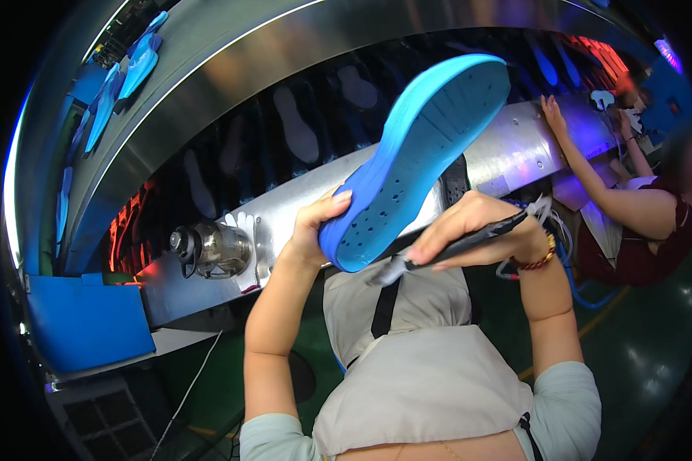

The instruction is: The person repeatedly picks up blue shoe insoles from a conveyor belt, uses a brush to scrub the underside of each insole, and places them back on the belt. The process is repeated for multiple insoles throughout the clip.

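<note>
My left hand [321,223] grips a blue shoe sole [415,146] by its heel, thumb against the side. The sole is tilted up, its toe pointing up and right, and its light-blue hollow face with small holes is turned toward me. Just right of the heel, my right hand [473,230] is closed round a dark-handled brush [477,238]. Its pale tip is smeared and lies by the heel's lower edge; whether it touches the sole I cannot tell. A dark sole [455,180] lies on the metal ledge, partly hidden behind the blue one.
Beyond the metal ledge [515,146], several soles such as a grey one [296,123] lie on a dark conveyor. A clear bottle [219,250] and white gloves [244,234] rest on the ledge's left part. A co-worker's arm [615,196] reaches in at right.
</note>
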Demonstrator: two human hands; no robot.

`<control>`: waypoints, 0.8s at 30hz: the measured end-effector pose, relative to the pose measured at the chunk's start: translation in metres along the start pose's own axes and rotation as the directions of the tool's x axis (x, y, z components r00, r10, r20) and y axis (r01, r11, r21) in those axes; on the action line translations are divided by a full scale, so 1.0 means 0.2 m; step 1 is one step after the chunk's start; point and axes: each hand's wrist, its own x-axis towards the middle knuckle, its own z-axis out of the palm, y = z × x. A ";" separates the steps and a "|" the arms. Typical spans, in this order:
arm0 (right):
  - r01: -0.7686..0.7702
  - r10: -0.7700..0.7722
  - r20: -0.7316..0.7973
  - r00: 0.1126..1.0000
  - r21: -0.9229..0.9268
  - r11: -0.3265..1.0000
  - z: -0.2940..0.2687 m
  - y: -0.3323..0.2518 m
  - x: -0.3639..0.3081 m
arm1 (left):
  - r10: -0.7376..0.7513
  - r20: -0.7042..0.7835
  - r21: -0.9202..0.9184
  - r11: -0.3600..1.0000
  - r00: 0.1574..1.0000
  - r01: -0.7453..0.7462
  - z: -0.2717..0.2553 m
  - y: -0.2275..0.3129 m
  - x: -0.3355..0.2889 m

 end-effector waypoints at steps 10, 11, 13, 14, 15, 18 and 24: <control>0.004 0.028 0.168 0.985 -0.185 0.983 -0.09 -0.09 -0.01 | -0.339 -0.212 0.221 0.897 0.917 0.383 0.16 0.01 -0.04; 0.027 -0.016 0.113 0.993 -0.099 0.995 -0.10 -0.07 -0.02 | -0.365 -0.182 0.195 0.897 0.913 0.397 0.10 0.02 -0.04; 0.052 -0.049 0.050 0.998 -0.072 0.996 -0.09 -0.01 -0.01 | -0.396 -0.148 0.199 0.886 0.906 0.420 0.03 0.03 -0.04; 0.019 -0.007 0.097 0.995 -0.125 0.992 -0.10 -0.02 -0.01 | -0.406 -0.146 0.230 0.873 0.902 0.430 0.02 0.03 -0.04; -0.011 0.037 0.140 0.989 -0.178 0.984 -0.10 -0.03 -0.02 | -0.416 -0.146 0.261 0.859 0.898 0.440 0.01 0.03 -0.04; 0.023 0.010 0.137 0.990 -0.238 0.971 -0.16 -0.09 -0.06 | -0.330 -0.205 0.187 0.911 0.921 0.368 -0.03 0.03 -0.06; -0.016 0.017 0.008 1.000 -0.144 0.989 -0.15 -0.01 -0.13 | -0.139 -0.218 0.174 0.968 0.966 0.179 -0.20 0.04 -0.11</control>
